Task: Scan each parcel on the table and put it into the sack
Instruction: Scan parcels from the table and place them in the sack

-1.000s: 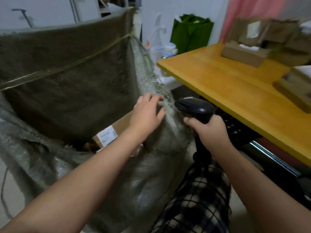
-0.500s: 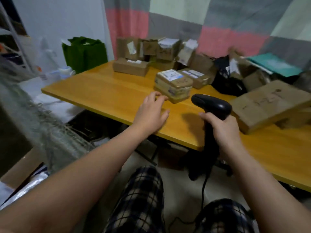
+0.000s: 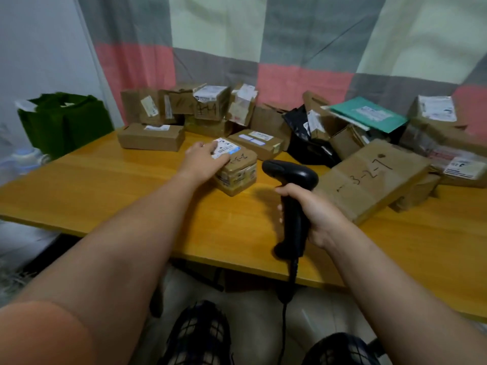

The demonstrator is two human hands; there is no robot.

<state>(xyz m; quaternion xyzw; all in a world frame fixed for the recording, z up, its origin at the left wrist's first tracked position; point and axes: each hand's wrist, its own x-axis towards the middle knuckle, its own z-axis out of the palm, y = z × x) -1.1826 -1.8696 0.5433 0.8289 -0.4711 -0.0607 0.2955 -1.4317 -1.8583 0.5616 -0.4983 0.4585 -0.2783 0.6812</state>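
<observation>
The left hand point(image 3: 204, 158) lay outstretched, fingers loosely spread atop the small parcel point(image 3: 238, 172). The right hand point(image 3: 315, 214) clasped the scanner point(image 3: 291, 176) upright.

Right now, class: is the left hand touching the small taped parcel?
Touching. The head view shows the left hand resting on top of the small taped parcel, its fingers overlapping the white label.

I see an orange wooden table point(image 3: 105, 196). Small taped parcel point(image 3: 237, 177) sits near the middle, long flat box point(image 3: 150, 138) to its left, big flat box marked 3-2-7 point(image 3: 369, 180) to its right. Black poly bag point(image 3: 303, 146) and stacked cartons point(image 3: 210, 106) along the far edge.
</observation>
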